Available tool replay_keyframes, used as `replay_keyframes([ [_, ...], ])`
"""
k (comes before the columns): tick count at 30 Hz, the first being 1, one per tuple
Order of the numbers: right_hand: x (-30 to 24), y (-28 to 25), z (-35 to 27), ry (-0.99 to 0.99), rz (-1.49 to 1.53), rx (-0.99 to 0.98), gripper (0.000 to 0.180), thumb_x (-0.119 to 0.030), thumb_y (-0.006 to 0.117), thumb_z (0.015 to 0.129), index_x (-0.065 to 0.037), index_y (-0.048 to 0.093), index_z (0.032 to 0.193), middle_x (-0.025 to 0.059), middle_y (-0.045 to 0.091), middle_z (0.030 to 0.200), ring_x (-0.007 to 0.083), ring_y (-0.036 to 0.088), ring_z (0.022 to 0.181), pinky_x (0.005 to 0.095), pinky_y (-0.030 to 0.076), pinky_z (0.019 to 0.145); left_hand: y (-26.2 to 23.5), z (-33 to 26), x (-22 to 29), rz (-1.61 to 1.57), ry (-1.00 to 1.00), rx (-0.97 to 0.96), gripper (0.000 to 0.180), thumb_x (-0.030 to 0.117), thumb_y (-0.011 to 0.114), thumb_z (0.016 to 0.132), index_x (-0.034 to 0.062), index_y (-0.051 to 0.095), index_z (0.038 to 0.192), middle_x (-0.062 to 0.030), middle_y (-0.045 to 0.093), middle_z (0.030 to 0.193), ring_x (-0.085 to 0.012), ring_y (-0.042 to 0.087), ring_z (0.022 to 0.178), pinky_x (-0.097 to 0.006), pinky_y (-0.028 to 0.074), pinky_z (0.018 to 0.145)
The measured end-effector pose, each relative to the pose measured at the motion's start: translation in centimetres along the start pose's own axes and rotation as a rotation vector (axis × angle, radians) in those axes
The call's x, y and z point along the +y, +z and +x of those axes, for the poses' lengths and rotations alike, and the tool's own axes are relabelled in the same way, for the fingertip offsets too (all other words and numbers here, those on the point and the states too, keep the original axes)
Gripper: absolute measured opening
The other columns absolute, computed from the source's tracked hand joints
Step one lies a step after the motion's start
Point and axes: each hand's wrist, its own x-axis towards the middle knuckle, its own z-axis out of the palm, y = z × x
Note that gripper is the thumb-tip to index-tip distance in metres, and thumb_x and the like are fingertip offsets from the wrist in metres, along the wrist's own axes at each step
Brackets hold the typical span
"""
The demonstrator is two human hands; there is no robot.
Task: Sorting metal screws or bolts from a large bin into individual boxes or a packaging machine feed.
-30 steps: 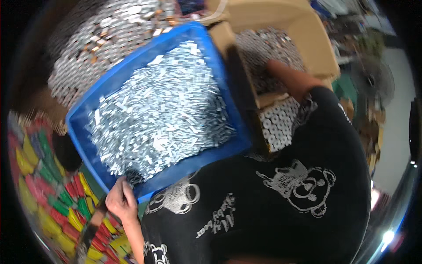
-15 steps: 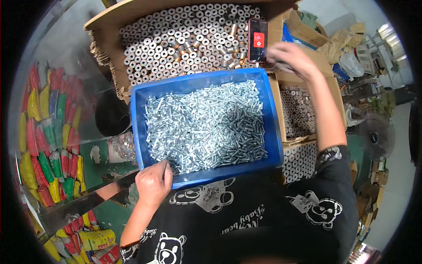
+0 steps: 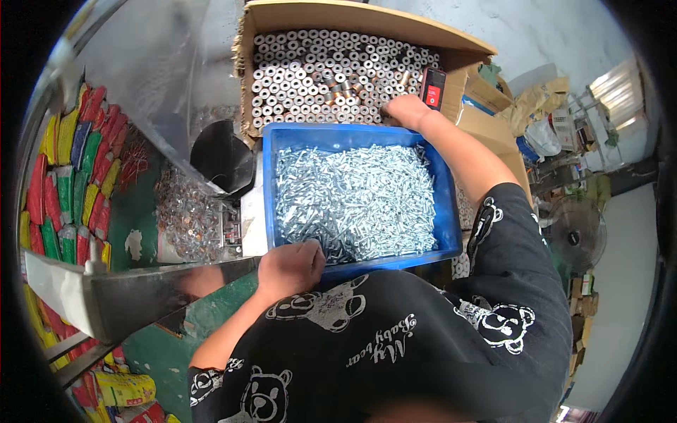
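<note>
A blue plastic bin (image 3: 455, 190) filled with small silver screws (image 3: 360, 197) rests against my front. My left hand (image 3: 291, 268) is closed on its near left rim, with the thumb side up by the darker screws. My right hand (image 3: 409, 111) reaches past the bin's far rim, its fingers curled down at the edge of a cardboard box (image 3: 367, 15). Several metal rollers with holed white ends (image 3: 289, 84) stand packed in that box. Whatever lies under the right fingertips is hidden. Just beyond this hand a phone (image 3: 433, 88) with a red patch lit leans among them.
On the left stand a black round chute (image 3: 224, 158), a metal machine arm (image 3: 141, 296) and a heap of small loose parts (image 3: 194, 218). Red, yellow and green mesh bags (image 3: 70, 183) are piled further left. A fan (image 3: 575, 236) stands at the right.
My right hand has come from beside the phone down and left to the box's near edge. The view has shifted, so bin and box appear further right. My left hand stays on the rim.
</note>
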Motion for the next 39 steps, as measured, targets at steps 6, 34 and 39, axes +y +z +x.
replay_keyframes([
  [6,-0.7,-1.5,0.0,-0.067,-0.017,-0.068,0.019,-0.016,0.055,0.081,-0.004,0.065,0.091,0.0201,0.067,0.09,0.0355,0.067,0.088,0.0439,0.053,0.078,0.5,-0.6,-0.9,0.021,0.016,-0.093,0.017,0.02,0.059,0.084,0.0118,0.053,0.07,-0.008,0.056,0.057,-0.0287,0.059,0.052,-0.042,0.045,0.044],
  [34,-22.8,-10.9,7.0,-0.182,1.521,0.352,0.045,-0.024,0.061,0.089,0.001,0.054,0.126,0.0187,0.063,0.115,0.0244,0.062,0.105,0.0347,0.052,0.085,-0.4,-0.6,1.0,0.03,0.015,-0.023,0.018,0.015,0.058,0.079,0.0055,0.056,0.064,-0.0145,0.06,0.062,-0.0355,0.061,0.059,-0.047,0.049,0.056],
  [39,-17.0,-4.6,-5.4,-0.211,0.959,0.348,0.037,-0.019,0.063,0.084,-0.004,0.061,0.118,0.0208,0.066,0.108,0.0334,0.064,0.101,0.0393,0.049,0.089,-0.1,-1.0,0.7,0.042,-0.038,0.039,0.017,0.017,0.059,0.081,0.0061,0.059,0.068,-0.0158,0.061,0.064,-0.0365,0.061,0.061,-0.047,0.049,0.058],
])
